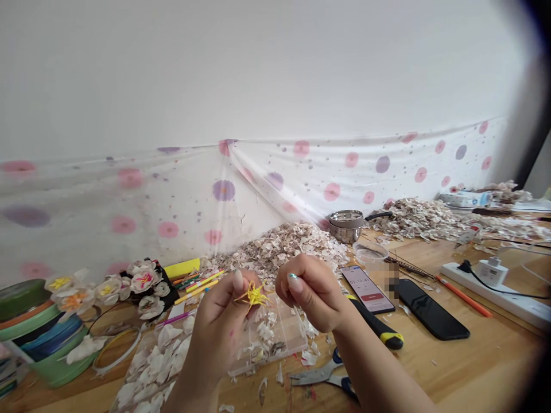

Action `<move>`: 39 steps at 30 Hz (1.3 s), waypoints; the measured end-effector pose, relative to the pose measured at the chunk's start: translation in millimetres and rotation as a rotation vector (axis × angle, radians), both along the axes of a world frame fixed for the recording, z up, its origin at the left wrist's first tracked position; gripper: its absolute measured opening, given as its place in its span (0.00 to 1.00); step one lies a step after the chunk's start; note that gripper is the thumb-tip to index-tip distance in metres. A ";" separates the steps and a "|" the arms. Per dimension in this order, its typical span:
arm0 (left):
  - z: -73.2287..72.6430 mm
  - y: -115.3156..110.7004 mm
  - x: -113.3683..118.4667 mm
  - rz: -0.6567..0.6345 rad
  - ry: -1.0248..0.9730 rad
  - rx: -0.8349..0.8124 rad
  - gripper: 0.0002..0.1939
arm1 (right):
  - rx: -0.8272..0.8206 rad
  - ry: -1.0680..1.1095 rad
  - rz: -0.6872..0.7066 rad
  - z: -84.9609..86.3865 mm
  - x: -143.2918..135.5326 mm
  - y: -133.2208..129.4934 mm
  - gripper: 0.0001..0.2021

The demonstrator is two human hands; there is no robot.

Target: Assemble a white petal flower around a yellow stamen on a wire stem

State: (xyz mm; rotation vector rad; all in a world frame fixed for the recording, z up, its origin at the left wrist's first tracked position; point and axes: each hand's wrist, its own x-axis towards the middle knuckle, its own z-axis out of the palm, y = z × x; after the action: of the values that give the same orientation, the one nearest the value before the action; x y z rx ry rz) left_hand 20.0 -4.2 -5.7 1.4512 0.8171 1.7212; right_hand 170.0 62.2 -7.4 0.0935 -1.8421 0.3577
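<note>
Between the thumb and fingers of my left hand (217, 330) is a spiky yellow flower centre (255, 296), its thin strands spreading outward. My right hand (316, 292) is beside it, apart from the yellow strands. Its thumb presses against the curled fingers, and whatever may be pinched there is hidden. Below both hands lies a clear plastic tray (295, 341) with pale petals in it. Scissors (316, 376) with dark blue handles rest on the table, partly behind my right forearm. Loose whitish petals (157, 358) are spread beside my left forearm.
A large petal heap (293, 244) lies against the plastic-covered wall. Metal bowls (346, 225) stand behind. On the right are two phones (433, 310), a black-and-yellow tool handle (379, 327) and a power strip (512, 298). Finished flowers (148, 281) and tape rolls (47, 338) are left.
</note>
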 end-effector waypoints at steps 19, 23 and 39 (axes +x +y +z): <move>1.3 -4.9 10.0 0.180 0.105 0.082 0.25 | -0.427 -0.045 0.401 6.7 -1.9 -11.7 0.09; 1.2 -5.4 9.4 0.179 0.137 0.060 0.26 | -0.434 -0.043 0.314 5.7 -3.4 -12.4 0.13; 0.1 -4.0 9.5 0.313 0.091 0.124 0.25 | -0.300 0.014 0.074 5.4 -4.0 -10.3 0.22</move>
State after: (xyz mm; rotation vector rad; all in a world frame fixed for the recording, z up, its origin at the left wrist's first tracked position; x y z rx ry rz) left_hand 29.5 -8.2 -5.5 1.5577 1.0477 1.9777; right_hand 166.0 52.0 -1.9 -0.0429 -1.7540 0.6792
